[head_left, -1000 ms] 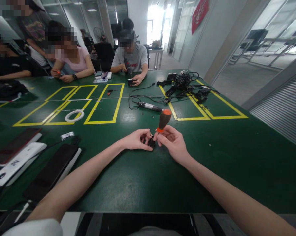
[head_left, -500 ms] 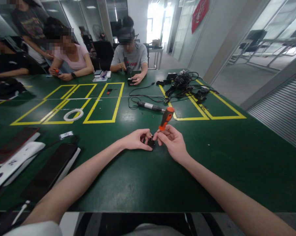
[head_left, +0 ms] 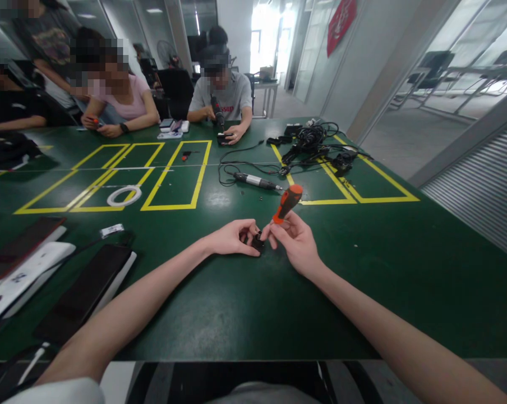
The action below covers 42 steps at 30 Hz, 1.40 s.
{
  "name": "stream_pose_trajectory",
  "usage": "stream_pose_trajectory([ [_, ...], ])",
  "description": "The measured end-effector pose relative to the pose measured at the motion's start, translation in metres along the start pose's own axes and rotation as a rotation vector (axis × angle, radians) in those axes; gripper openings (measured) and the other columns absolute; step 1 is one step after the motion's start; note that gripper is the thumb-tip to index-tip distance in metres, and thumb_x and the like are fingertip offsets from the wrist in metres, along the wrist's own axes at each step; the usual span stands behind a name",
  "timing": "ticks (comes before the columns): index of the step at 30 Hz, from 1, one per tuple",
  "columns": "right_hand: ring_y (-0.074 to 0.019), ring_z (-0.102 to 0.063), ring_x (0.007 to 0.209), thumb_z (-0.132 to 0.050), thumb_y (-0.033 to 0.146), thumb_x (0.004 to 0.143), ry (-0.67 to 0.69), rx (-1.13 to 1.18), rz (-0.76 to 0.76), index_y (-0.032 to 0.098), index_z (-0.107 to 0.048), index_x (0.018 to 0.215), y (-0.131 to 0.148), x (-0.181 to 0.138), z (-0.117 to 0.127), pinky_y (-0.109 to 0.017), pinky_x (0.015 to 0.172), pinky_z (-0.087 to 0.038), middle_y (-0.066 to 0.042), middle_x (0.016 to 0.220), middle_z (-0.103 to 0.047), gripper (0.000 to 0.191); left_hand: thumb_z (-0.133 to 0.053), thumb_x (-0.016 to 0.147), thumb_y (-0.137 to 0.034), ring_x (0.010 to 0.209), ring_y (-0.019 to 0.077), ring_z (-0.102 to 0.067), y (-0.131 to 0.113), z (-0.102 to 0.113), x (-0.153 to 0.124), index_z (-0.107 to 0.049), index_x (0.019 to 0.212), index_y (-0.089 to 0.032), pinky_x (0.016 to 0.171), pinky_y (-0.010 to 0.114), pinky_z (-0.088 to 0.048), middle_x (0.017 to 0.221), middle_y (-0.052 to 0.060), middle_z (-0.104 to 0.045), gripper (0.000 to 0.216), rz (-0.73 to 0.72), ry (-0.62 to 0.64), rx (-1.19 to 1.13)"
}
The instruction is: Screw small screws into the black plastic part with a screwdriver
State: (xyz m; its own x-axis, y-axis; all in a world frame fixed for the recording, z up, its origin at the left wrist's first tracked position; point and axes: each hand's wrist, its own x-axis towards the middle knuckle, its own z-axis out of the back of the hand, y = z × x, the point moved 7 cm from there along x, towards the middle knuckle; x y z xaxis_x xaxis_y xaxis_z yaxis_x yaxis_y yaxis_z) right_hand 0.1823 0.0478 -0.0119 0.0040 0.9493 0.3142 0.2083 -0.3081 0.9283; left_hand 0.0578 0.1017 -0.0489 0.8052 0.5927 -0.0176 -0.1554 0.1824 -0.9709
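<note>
Between the thumb and fingers of my left hand (head_left: 235, 238) is a small black part (head_left: 258, 243), held low over the green table (head_left: 220, 314). Its exact kind is too small to make out. My right hand (head_left: 298, 242) is closed around the lower end of a screwdriver (head_left: 290, 202) with an orange and dark grey handle. The handle tilts up and to the right. My fingers hide most of the shaft, and whether its tip touches the black part cannot be seen. Both hands are close together, fingertips nearly meeting.
Ahead lies a pen-shaped electric screwdriver (head_left: 257, 180) with a cable. Tangled black cables (head_left: 312, 140) sit at the back right. A white tape roll (head_left: 124, 196) is on the left, with a power strip (head_left: 58, 258) and phone (head_left: 87, 286) nearer. A co-worker (head_left: 222, 95) works opposite with a power tool.
The screwdriver handle leans slightly further right. Both hands keep almost the same place and hold; the whole view has shifted a little.
</note>
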Motion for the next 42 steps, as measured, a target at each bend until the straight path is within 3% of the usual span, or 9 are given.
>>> stream_pose_trajectory([
  [8,-0.0116,-0.053,0.050,-0.074,0.060,0.086,0.009,-0.061,0.006,0.021,-0.069,0.087,0.003,0.001,0.003,-0.029,0.053,-0.048,0.001,0.067,-0.065,0.039,-0.089,0.064,-0.029,0.065,0.0106,-0.055,0.001,0.000,0.000,-0.048,0.078,-0.020,0.063,0.025,-0.036,0.070,-0.006,-0.058,0.045,0.007,0.000,-0.014],
  [11,-0.0111,-0.054,0.049,-0.079,0.057,0.082,-0.011,-0.024,0.006,0.022,-0.066,0.093,0.003,0.000,0.003,-0.028,0.052,-0.048,0.001,0.069,-0.070,0.038,-0.089,0.064,-0.029,0.066,0.0104,-0.055,0.001,0.000,0.000,-0.048,0.079,-0.020,0.063,0.025,-0.036,0.071,-0.006,-0.058,0.045,0.004,0.000,-0.015],
  [18,-0.0099,-0.053,0.048,-0.078,0.060,0.083,-0.024,-0.096,0.022,0.020,-0.067,0.081,0.007,0.000,0.003,-0.027,0.051,-0.049,0.000,0.067,-0.069,0.041,-0.089,0.064,-0.029,0.066,0.0101,-0.055,0.000,-0.001,0.000,-0.049,0.079,-0.019,0.063,0.025,-0.035,0.072,-0.007,-0.059,0.043,0.003,0.002,-0.010],
  [24,-0.0108,-0.056,0.048,-0.081,0.054,0.081,-0.021,-0.073,0.025,0.022,-0.066,0.090,0.010,-0.001,0.004,-0.027,0.051,-0.050,0.001,0.067,-0.071,0.036,-0.089,0.063,-0.027,0.065,0.0098,-0.054,-0.005,-0.003,0.000,-0.049,0.077,-0.019,0.063,0.025,-0.038,0.072,-0.006,-0.060,0.044,-0.006,0.003,-0.037],
  [28,-0.0106,-0.056,0.048,-0.087,0.046,0.077,-0.033,-0.074,0.000,0.022,-0.061,0.080,0.010,-0.002,0.003,-0.026,0.051,-0.050,0.001,0.064,-0.072,0.036,-0.089,0.064,-0.025,0.065,0.0096,-0.054,-0.007,-0.003,0.000,-0.049,0.077,-0.019,0.063,0.025,-0.038,0.071,-0.006,-0.060,0.042,-0.006,0.008,-0.044],
  [32,-0.0101,-0.056,0.048,-0.083,0.049,0.081,-0.012,-0.089,0.017,0.020,-0.067,0.078,0.011,-0.001,0.002,-0.026,0.050,-0.049,-0.001,0.069,-0.072,0.033,-0.089,0.064,-0.026,0.064,0.0100,-0.054,-0.005,-0.003,0.000,-0.051,0.080,-0.019,0.064,0.026,-0.040,0.072,-0.005,-0.061,0.042,0.000,0.014,-0.050],
  [38,-0.0095,-0.055,0.046,-0.083,0.052,0.080,-0.002,-0.009,0.004,0.022,-0.064,0.091,0.009,0.000,0.001,-0.025,0.049,-0.048,0.002,0.068,-0.071,0.037,-0.090,0.062,-0.027,0.065,0.0094,-0.054,-0.004,-0.002,0.000,-0.049,0.077,-0.019,0.063,0.025,-0.040,0.073,-0.006,-0.060,0.044,-0.007,-0.001,-0.051],
  [42,-0.0090,-0.053,0.048,-0.087,0.049,0.076,-0.050,-0.058,-0.009,0.022,-0.062,0.077,0.010,0.000,0.004,-0.025,0.049,-0.048,0.002,0.066,-0.068,0.037,-0.090,0.063,-0.027,0.064,0.0094,-0.054,-0.003,-0.003,0.000,-0.048,0.077,-0.019,0.062,0.025,-0.039,0.071,-0.006,-0.060,0.044,0.003,0.010,-0.039],
])
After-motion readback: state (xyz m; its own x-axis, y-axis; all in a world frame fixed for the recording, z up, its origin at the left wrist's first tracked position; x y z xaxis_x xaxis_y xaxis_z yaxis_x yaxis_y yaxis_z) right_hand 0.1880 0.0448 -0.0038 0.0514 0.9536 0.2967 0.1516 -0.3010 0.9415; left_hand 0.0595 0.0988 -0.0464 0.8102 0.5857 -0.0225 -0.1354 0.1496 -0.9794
